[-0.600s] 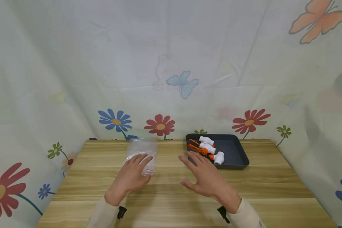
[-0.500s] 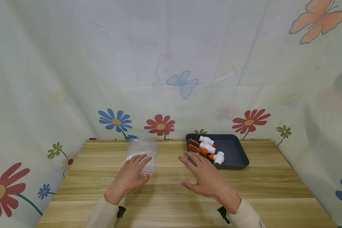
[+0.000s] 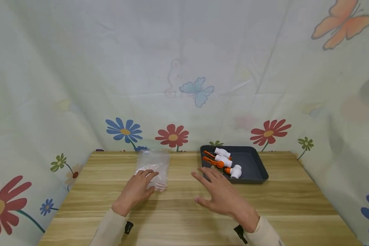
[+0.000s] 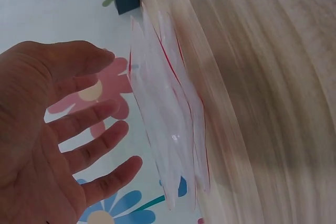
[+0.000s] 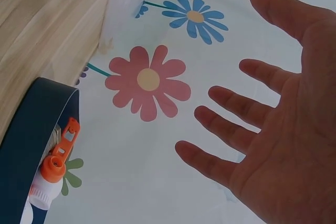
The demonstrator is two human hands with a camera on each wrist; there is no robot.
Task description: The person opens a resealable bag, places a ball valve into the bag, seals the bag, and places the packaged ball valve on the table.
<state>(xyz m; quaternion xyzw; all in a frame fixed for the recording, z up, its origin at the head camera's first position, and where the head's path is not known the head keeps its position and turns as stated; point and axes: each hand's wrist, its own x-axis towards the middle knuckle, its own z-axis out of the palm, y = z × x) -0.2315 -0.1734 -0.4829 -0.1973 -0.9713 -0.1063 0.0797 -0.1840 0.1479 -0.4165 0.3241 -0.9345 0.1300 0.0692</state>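
Note:
A small stack of clear zip-lock bags (image 3: 160,165) with red seal lines lies on the left half of the table. My left hand (image 3: 134,190) hovers over the bags' near left part, hiding some of them. In the left wrist view its relaxed fingers (image 4: 97,148) are apart from the bags (image 4: 168,114). My right hand (image 3: 221,194) hangs in the air in front of the dark tray (image 3: 252,167), fingers spread and holding nothing. White plastic ball valves (image 3: 223,160) with orange handles lie at the tray's left side; the hand partly covers that corner.
The wooden table (image 3: 178,212) backs onto a light cloth (image 3: 141,68) printed with flowers and butterflies, which also hangs along both sides. A gap of bare wood lies between the bags and the tray. Black wrist mounts (image 3: 240,234) show below the sleeves.
My left hand has drawn back slightly to the left and toward me, uncovering more of the bags. My right hand stays nearly still. The head view has shifted very slightly.

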